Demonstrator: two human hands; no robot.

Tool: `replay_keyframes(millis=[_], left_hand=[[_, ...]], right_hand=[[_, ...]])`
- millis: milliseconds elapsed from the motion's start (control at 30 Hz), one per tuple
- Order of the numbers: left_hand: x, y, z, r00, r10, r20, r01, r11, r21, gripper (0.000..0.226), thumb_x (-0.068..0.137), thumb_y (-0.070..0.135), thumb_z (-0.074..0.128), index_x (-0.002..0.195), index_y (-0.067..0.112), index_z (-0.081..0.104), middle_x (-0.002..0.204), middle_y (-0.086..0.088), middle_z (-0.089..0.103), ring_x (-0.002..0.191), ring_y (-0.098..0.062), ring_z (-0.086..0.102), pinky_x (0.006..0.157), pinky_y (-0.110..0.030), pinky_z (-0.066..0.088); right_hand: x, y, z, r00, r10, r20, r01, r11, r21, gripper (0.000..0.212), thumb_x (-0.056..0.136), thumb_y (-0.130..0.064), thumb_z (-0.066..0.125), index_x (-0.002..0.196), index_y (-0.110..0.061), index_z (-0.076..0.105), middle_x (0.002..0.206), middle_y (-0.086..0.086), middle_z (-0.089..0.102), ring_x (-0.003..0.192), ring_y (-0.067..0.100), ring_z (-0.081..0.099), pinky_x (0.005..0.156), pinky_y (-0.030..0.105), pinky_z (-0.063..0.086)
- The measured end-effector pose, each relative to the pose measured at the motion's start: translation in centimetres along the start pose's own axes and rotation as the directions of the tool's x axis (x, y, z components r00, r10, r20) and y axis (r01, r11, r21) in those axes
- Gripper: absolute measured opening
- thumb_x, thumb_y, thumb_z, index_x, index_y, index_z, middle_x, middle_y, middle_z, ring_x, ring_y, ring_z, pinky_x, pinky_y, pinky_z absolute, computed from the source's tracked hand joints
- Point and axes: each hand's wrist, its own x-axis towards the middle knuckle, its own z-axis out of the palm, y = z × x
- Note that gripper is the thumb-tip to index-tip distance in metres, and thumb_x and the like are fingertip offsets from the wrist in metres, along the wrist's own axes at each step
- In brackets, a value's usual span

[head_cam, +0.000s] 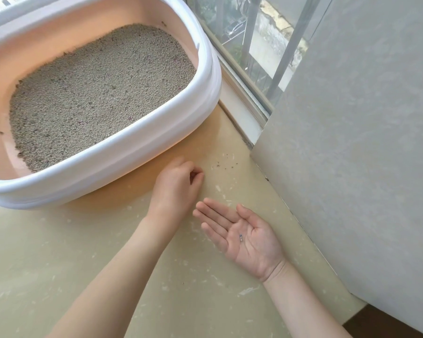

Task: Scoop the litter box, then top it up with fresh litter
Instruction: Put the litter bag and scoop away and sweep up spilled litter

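The floor carries the litter box at its far left, near the window edge, with grey litter spread inside. The left hand rests on the floor just beside the box's near rim, fingertips pinched together; whether they hold anything, I cannot tell. The right hand lies palm up, fingers released, with a granule on it. Loose crumbs lie near the wall.

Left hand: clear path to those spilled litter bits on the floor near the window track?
Probably yes. The left hand sits on the floor beside the spilled litter bits, with only bare floor between them.
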Motion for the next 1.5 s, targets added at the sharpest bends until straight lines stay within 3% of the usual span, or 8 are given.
replay_keyframes(millis=[300,467,633,733,867,1100,1300,1500], left_hand=[[2.0,1.7,1.4,0.975,0.21,0.075,-0.212,0.977,0.021,0.007,0.087,0.006,0.062,0.085,-0.001,0.064,0.083,-0.015,0.061,0.08,-0.033,0.056,0.065,-0.033,0.039],[1.9,0.6,0.5,0.996,0.085,0.021,-0.082,0.988,-0.129,0.012,0.091,0.003,0.053,0.092,0.006,0.064,0.091,-0.001,0.061,0.086,-0.017,0.053,0.069,-0.018,0.029],[-0.3,-1.6,-0.8,0.999,0.027,0.017,-0.026,0.998,-0.051,0.014,0.084,0.002,0.056,0.093,0.011,0.062,0.085,0.007,0.052,0.073,-0.006,0.045,0.064,-0.009,0.033],[-0.2,-1.1,-0.2,0.993,0.106,0.052,-0.104,0.994,-0.045,0.01,0.082,0.002,0.059,0.088,0.008,0.064,0.081,0.003,0.053,0.07,-0.012,0.048,0.064,-0.02,0.04],[1.6,0.3,1.0,0.977,0.206,0.061,-0.202,0.977,-0.061,0.006,0.084,0.002,0.062,0.088,0.004,0.066,0.08,-0.003,0.057,0.073,-0.014,0.048,0.062,-0.02,0.032],[2.7,1.4,0.8,0.988,0.156,-0.006,-0.154,0.963,-0.221,0.017,0.086,0.0,0.057,0.095,0.008,0.069,0.091,-0.001,0.067,0.083,-0.011,0.058,0.073,-0.014,0.04],[2.0,0.4,0.7,0.994,0.106,0.009,-0.105,0.994,-0.039,0.019,0.084,0.001,0.052,0.096,0.003,0.066,0.09,-0.007,0.057,0.08,-0.024,0.056,0.072,-0.033,0.044],[2.8,1.8,1.1,0.959,0.265,0.1,-0.249,0.957,-0.147,0.021,0.079,-0.003,0.056,0.094,0.003,0.069,0.085,-0.007,0.061,0.078,-0.02,0.06,0.07,-0.027,0.047]], right_hand=[[0.1,0.0,0.0,1.0,-0.01,0.007,0.01,1.0,-0.002,0.05,0.1,-0.016,0.041,0.141,0.012,0.033,0.146,0.03,0.035,0.139,0.039,0.03,0.118,0.043,0.019],[0.0,0.1,0.0,1.0,-0.001,0.011,0.001,1.0,-0.006,0.051,0.1,-0.016,0.042,0.14,0.013,0.033,0.146,0.03,0.035,0.139,0.04,0.03,0.118,0.044,0.019],[0.0,0.0,0.0,1.0,0.008,0.007,-0.008,1.0,0.004,0.051,0.1,-0.017,0.042,0.141,0.012,0.033,0.146,0.03,0.035,0.139,0.04,0.029,0.118,0.044,0.019],[0.0,0.0,0.1,1.0,0.009,0.007,-0.009,1.0,0.002,0.051,0.1,-0.017,0.042,0.141,0.012,0.033,0.146,0.03,0.035,0.139,0.04,0.029,0.118,0.044,0.019],[0.1,0.1,0.0,1.0,0.002,0.003,-0.002,1.0,-0.007,0.051,0.1,-0.018,0.042,0.14,0.012,0.033,0.146,0.03,0.035,0.139,0.04,0.031,0.118,0.044,0.018],[0.1,0.1,0.1,1.0,-0.005,-0.005,0.005,1.0,-0.024,0.051,0.099,-0.017,0.045,0.139,0.013,0.036,0.144,0.03,0.037,0.138,0.04,0.033,0.117,0.045,0.021],[0.1,0.1,0.0,1.0,0.003,0.008,-0.003,1.0,-0.004,0.052,0.099,-0.018,0.043,0.14,0.012,0.034,0.145,0.03,0.036,0.138,0.04,0.031,0.118,0.045,0.02],[0.1,0.0,0.1,1.0,0.005,0.003,-0.005,1.0,-0.005,0.051,0.097,-0.015,0.048,0.138,0.013,0.037,0.143,0.031,0.038,0.136,0.041,0.035,0.117,0.046,0.021]])
